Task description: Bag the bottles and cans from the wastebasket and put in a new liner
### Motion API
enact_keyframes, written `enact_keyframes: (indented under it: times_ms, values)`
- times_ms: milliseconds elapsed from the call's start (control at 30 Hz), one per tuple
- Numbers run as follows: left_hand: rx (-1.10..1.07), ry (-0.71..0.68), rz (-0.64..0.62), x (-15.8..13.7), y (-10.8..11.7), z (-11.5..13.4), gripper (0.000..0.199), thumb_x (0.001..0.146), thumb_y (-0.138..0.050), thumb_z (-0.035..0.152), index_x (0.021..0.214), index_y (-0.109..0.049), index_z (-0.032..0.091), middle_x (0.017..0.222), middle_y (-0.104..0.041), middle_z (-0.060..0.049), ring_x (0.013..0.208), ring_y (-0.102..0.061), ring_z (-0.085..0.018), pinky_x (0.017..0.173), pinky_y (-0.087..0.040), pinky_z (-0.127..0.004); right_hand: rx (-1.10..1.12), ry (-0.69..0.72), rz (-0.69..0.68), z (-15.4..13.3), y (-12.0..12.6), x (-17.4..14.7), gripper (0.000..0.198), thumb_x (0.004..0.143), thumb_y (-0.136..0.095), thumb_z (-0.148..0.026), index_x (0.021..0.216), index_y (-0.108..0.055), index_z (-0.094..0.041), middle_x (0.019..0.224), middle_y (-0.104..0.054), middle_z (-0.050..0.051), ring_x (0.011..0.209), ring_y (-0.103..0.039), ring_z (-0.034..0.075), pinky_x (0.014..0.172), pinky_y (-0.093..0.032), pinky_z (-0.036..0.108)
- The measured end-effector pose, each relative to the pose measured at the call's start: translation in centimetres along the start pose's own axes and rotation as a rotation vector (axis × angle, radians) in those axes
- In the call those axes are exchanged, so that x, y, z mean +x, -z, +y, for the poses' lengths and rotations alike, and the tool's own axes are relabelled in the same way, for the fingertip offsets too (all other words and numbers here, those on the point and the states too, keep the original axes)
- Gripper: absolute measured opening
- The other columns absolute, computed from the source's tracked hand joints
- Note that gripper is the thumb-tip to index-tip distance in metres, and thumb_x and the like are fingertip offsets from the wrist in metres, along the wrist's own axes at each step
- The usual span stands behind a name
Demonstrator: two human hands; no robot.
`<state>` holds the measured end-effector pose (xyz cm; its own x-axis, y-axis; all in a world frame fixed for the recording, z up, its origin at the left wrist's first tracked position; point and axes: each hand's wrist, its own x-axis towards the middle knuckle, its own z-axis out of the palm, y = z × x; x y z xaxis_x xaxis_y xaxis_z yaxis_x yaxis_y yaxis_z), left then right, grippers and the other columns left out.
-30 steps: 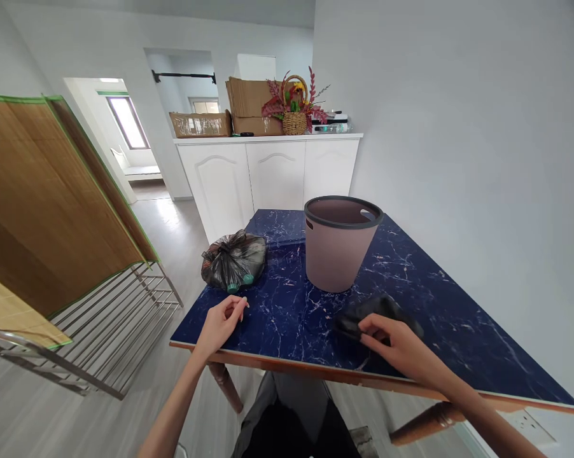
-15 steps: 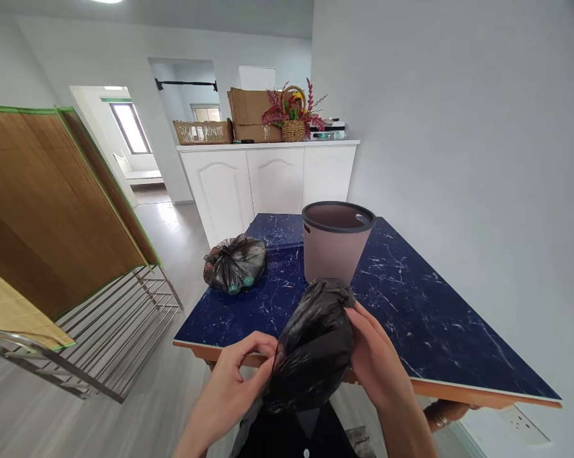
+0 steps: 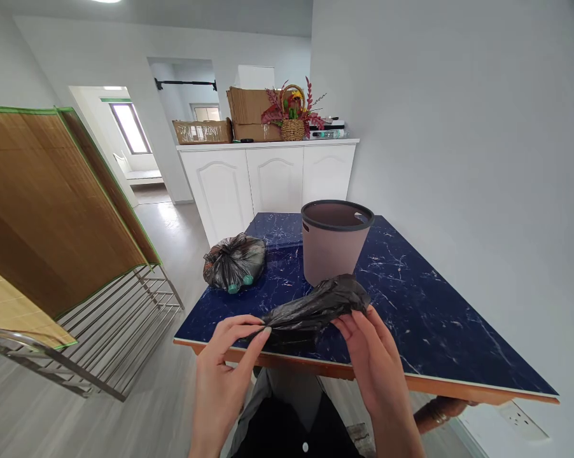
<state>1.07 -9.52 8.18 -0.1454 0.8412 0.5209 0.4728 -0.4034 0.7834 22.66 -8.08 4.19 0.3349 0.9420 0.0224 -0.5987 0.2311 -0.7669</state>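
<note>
Left hand (image 3: 224, 366) pinches one end of black plastic bag (image 3: 313, 308), thumb to index; right hand (image 3: 375, 356) grips the other end, palm turned inward; bag stretches sideways, just in front of mauve wastebasket (image 3: 333, 253).

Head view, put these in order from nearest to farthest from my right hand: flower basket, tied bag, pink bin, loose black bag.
1. Loose black bag: held in your right hand.
2. Pink bin: standing on the table, just beyond the loose bag.
3. Tied bag: on the table's left side.
4. Flower basket: on the white cabinet beyond the table.
</note>
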Motion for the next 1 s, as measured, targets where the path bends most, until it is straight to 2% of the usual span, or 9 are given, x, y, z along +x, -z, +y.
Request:
enact_keyframes:
  times_ms: [133,267,333,433,533,633,700,800,1000]
  values:
    - [0.075,-0.119,0.014,0.0,0.5,0.0,0.009,0.094,-0.077,0.039,0.091,-0.080,0.031,0.114,-0.076,-0.004,0.114,-0.069,-0.026,0.097,-0.057,-0.039,0.069,0.026,0.059,-0.2,0.1,0.1,0.035,0.088,-0.085,-0.046,0.119,-0.077,-0.030,0.123,-0.076,0.002,0.116,-0.071,0.024,0.112,-0.057,0.050]
    - [0.126,-0.126,-0.150,-0.4,0.7,0.4,0.019,0.091,-0.081,0.044,0.105,-0.077,0.032,0.119,-0.077,-0.005,0.120,-0.069,-0.029,0.101,-0.057,-0.043,0.076,0.023,0.058,-0.5,-0.4,-0.1,0.045,0.088,-0.083,-0.050,0.128,-0.075,-0.033,0.132,-0.075,0.004,0.130,-0.067,0.029,0.118,-0.051,0.055]
    - [0.127,-0.060,-0.187,-0.6,0.5,0.5,0.022,0.099,-0.069,0.047,0.113,-0.073,0.030,0.117,-0.077,-0.005,0.116,-0.072,-0.028,0.087,-0.061,-0.038,0.067,0.023,0.026,-0.5,-0.6,-0.2,0.044,0.088,-0.082,-0.052,0.127,-0.077,-0.033,0.135,-0.074,0.005,0.133,-0.065,0.031,0.118,-0.050,0.055]
    - [0.142,-0.015,-0.140,0.0,0.3,0.6,0.025,0.108,-0.054,0.046,0.121,-0.066,0.029,0.115,-0.075,-0.006,0.110,-0.073,-0.025,0.069,-0.060,-0.030,0.043,0.016,0.007,-0.6,-0.6,-0.3,0.043,0.087,-0.082,-0.053,0.125,-0.079,-0.033,0.135,-0.074,0.005,0.135,-0.064,0.032,0.116,-0.051,0.054]
    - [0.205,-0.154,-0.109,2.3,0.3,1.2,0.028,0.107,-0.058,0.042,0.131,-0.062,0.028,0.130,-0.070,-0.008,0.118,-0.068,-0.025,0.094,-0.060,-0.038,0.005,-0.012,0.012,-0.6,-0.2,-0.5,0.048,0.086,-0.081,-0.057,0.129,-0.077,-0.035,0.136,-0.074,0.005,0.138,-0.061,0.033,0.114,-0.052,0.051]
    - [0.260,-0.285,-0.262,5.3,0.2,2.0,0.041,0.104,-0.065,0.042,0.143,-0.058,0.031,0.142,-0.066,-0.009,0.132,-0.063,-0.028,0.113,-0.050,-0.044,-0.017,-0.027,-0.001,-0.4,0.0,-0.7,0.049,0.087,-0.079,-0.058,0.131,-0.076,-0.035,0.136,-0.075,0.004,0.138,-0.061,0.033,0.112,-0.053,0.049]
    - [0.275,-0.326,-0.426,7.1,0.0,2.6,0.038,0.102,-0.068,0.043,0.137,-0.065,0.031,0.135,-0.072,-0.007,0.126,-0.067,-0.028,0.110,-0.052,-0.043,-0.016,-0.027,-0.010,-0.2,0.0,-0.9,0.047,0.087,-0.079,-0.057,0.128,-0.077,-0.035,0.136,-0.075,0.004,0.135,-0.064,0.033,0.111,-0.053,0.048]
    - [0.258,-0.301,-0.566,8.8,-0.5,3.3,0.020,0.104,-0.062,0.041,0.106,-0.077,0.028,0.107,-0.081,-0.003,0.100,-0.075,-0.025,0.092,-0.056,-0.035,0.006,-0.017,-0.008,-0.2,0.0,-0.9,0.040,0.089,-0.078,-0.055,0.122,-0.077,-0.034,0.136,-0.075,0.004,0.132,-0.065,0.031,0.108,-0.055,0.046]
    - [0.212,-0.190,-0.257,9.6,-0.3,3.5,0.033,0.103,-0.059,0.048,0.089,-0.076,0.023,0.080,-0.075,-0.001,0.072,-0.065,-0.020,0.065,-0.047,-0.028,-0.051,-0.007,-0.002,-0.9,0.3,-0.2,0.033,0.090,-0.076,-0.054,0.112,-0.076,-0.029,0.127,-0.076,0.005,0.122,-0.069,0.030,0.101,-0.058,0.043]
